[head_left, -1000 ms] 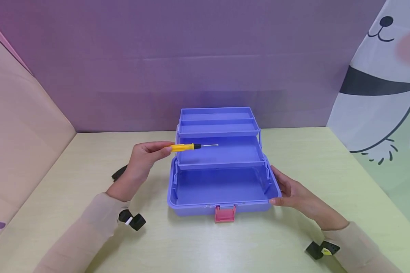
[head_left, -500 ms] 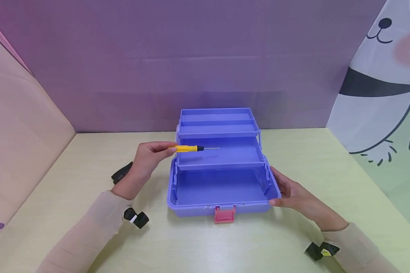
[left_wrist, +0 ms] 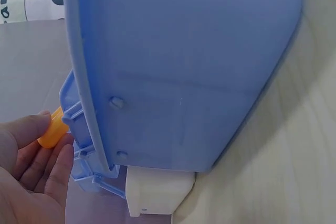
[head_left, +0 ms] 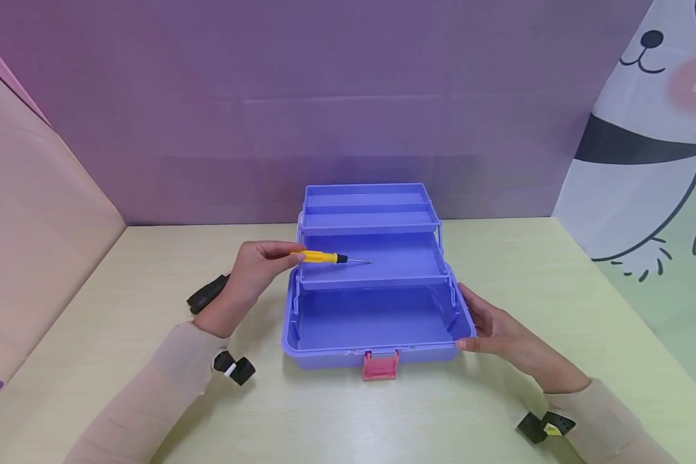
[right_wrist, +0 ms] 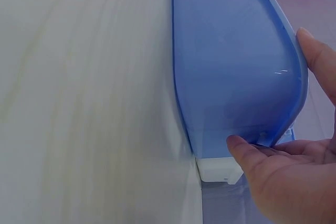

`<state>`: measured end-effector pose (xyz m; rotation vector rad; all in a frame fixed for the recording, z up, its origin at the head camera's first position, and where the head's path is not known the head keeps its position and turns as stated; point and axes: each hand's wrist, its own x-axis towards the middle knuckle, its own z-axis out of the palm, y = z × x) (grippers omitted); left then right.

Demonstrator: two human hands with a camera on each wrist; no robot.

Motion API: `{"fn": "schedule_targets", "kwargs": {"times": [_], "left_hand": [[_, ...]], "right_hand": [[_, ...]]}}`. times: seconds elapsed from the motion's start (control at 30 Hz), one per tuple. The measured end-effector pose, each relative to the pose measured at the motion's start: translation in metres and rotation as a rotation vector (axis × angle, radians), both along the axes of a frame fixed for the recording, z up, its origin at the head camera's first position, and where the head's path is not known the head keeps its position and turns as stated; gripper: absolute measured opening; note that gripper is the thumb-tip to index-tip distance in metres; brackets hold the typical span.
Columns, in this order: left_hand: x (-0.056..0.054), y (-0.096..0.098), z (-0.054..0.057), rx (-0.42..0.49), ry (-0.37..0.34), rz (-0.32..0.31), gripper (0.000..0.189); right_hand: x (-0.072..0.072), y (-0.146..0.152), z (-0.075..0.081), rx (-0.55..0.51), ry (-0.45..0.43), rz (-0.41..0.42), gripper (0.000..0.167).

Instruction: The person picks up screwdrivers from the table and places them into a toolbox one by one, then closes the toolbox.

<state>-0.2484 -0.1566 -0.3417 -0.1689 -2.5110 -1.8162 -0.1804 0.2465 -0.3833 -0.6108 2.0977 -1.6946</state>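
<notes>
My left hand (head_left: 258, 270) pinches a screwdriver (head_left: 321, 257) by its yellow handle, with the shaft pointing right over the middle tray of a purple toolbox (head_left: 377, 356). In the left wrist view the yellow handle (left_wrist: 54, 129) shows between thumb and fingers, and its shaft is hidden behind the trays. The toolbox stands open, its two trays raised in steps above a bare main compartment. My right hand (head_left: 501, 332) holds the front right corner of the box. Its thumb lies at the rim and its fingers along the side wall.
A black-handled object (head_left: 207, 294) lies on the table (head_left: 348, 419) behind the left wrist, partly covered by it. The toolbox's pink latch (head_left: 380, 365) hangs down in front. A purple wall sheet (head_left: 348, 109) rises close behind the box.
My left hand has moved a little to the right with the screwdriver, whose tip has dropped lower over the middle tray. More of the black-handled object shows. The right hand stays at the box corner.
</notes>
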Motion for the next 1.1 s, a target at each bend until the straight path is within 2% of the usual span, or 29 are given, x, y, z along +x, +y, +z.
{"fn": "schedule_targets", "kwargs": {"times": [0.4,0.67,0.93,1.1], "left_hand": [[-0.003,0.006,0.003,-0.094,0.061,-0.044,0.027],[-0.002,0.010,0.005,-0.223,0.100,-0.085,0.025],[0.001,0.014,0.003,-0.419,0.276,-0.120,0.022],[0.002,0.015,0.004,-0.497,0.328,-0.142,0.021]], "right_hand": [[0.000,-0.001,0.000,-0.001,-0.010,-0.003,0.096],[0.000,0.000,0.000,-0.002,-0.006,0.002,0.095],[0.000,0.000,0.002,0.015,-0.002,-0.009,0.095],[0.000,0.000,0.002,0.017,-0.004,-0.011,0.095]]}}
